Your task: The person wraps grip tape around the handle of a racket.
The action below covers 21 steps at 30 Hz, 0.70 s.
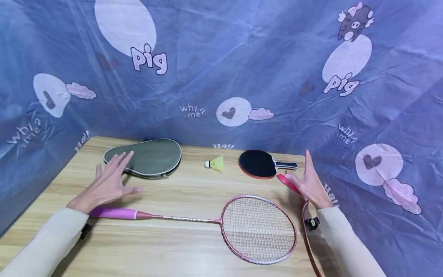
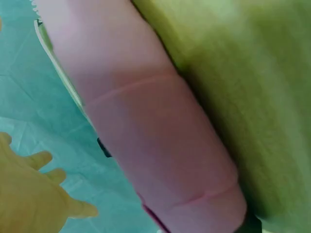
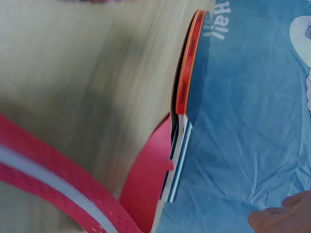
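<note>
My left hand (image 1: 110,181), fingers spread, hovers between the dark green paddle case (image 1: 152,154) and the purple handle (image 1: 114,212) of a badminton racket (image 1: 259,231). That handle fills the left wrist view (image 2: 155,136), with the hand (image 2: 34,189) apart from it. My right hand (image 1: 309,186) has straight fingers and stands over the right side, beside a curved red strip (image 1: 290,184). Whether its thumb touches the strip is unclear; the right wrist view shows the hand (image 3: 286,213) away from the strip (image 3: 53,174). A table tennis paddle (image 1: 257,163) lies beyond.
A yellow shuttlecock (image 1: 216,164) lies between the case and the paddle. Light wood table (image 1: 180,254) lies under everything. Blue printed cloth (image 1: 194,57) rises behind it and along both sides.
</note>
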Each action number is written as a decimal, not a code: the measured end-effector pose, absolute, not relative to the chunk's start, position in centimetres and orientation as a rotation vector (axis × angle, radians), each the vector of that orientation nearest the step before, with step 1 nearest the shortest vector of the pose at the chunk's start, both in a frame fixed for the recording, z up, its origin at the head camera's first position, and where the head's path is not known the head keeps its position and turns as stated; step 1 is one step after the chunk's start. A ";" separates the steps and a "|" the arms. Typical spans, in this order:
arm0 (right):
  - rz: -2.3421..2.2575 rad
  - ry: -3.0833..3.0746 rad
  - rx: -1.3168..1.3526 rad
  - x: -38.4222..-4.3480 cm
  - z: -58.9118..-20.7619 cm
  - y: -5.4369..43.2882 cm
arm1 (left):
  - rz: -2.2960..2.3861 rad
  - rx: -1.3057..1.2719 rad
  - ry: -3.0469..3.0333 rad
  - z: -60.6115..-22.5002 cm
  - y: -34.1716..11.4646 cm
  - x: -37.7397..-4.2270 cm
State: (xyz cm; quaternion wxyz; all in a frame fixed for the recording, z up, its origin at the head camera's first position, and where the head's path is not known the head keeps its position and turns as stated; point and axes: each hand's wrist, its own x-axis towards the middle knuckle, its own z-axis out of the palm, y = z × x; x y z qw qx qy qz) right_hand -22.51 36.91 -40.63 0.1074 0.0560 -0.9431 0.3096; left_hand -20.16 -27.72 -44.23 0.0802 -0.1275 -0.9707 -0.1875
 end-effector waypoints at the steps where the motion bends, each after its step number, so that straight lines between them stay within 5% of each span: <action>1: 0.925 -2.790 0.149 -22.3 -40.7 36.9 | -0.562 -0.386 -2.900 -44.2 -27.7 -20.0; 21: 1.408 -2.811 0.172 -18.5 -41.7 36.3 | -0.606 -0.579 -2.870 -44.6 -26.4 -15.8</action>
